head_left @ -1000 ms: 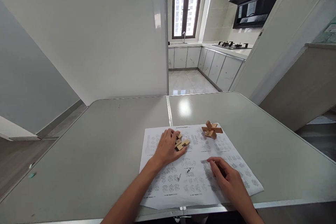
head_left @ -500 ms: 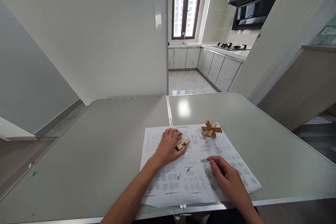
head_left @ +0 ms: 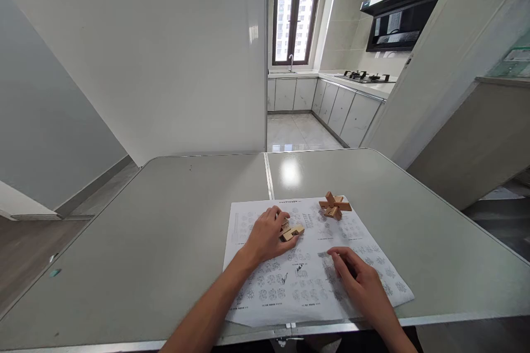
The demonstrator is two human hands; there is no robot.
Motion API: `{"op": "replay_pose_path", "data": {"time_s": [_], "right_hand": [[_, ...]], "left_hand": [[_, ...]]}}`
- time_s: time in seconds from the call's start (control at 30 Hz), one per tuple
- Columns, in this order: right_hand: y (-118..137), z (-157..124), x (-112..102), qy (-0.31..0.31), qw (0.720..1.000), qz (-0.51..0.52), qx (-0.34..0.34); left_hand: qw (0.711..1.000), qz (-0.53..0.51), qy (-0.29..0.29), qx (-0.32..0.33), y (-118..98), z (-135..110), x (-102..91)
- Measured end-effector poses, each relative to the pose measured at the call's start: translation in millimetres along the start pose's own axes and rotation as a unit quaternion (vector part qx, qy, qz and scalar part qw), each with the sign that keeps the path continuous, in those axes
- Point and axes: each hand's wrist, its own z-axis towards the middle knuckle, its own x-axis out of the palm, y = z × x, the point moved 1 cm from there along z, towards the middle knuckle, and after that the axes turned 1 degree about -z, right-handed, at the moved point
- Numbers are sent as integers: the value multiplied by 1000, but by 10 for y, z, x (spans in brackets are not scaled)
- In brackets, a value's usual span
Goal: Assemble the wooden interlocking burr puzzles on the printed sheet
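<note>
My left hand (head_left: 269,235) lies on the printed sheet (head_left: 265,300), its fingers curled round light wooden puzzle pieces (head_left: 294,232). A notched end sticks out between thumb and forefinger, and the fingers cover the rest. Lower right, my right hand (head_left: 355,273) rests on the same paper with curled fingers, thumb and forefinger close together. Whether anything is between them is hidden. Beyond it, near the sheet's far right corner, stands an interlocked wooden burr puzzle (head_left: 334,206) in reddish-brown wood, touched by neither hand.
The paper lies on a grey-green folding table (head_left: 165,231) with a metal rim and a centre seam. A small green bit (head_left: 55,272) sits by the left edge. A white wall stands behind, with a kitchen counter (head_left: 306,74) through the doorway.
The wooden pieces under my left hand have shifted slightly right, and more of the notched end shows. My right hand is nearly still. The whole view has tilted up a little.
</note>
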Motion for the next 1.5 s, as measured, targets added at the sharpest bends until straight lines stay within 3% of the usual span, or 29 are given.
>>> {"op": "replay_pose_path", "data": {"time_s": [0.13,0.47,0.67,0.9,1.5], "right_hand": [[65,-37,12,-32,999,11,7],[67,-29,7,-38,999,15,6],[3,0,-11,6,1000,0,-2],[59,-18,-5,-19,1000,9,5],[60,-18,-21,-7,1000,2,1]], "left_hand": [[1000,11,13,4,-51,-20,-3],[999,24,28,24,-114,-20,7],[999,23,25,23,-117,-26,-2],[999,20,23,23,-105,-35,18],[1000,5,17,23,-123,-34,0]]}}
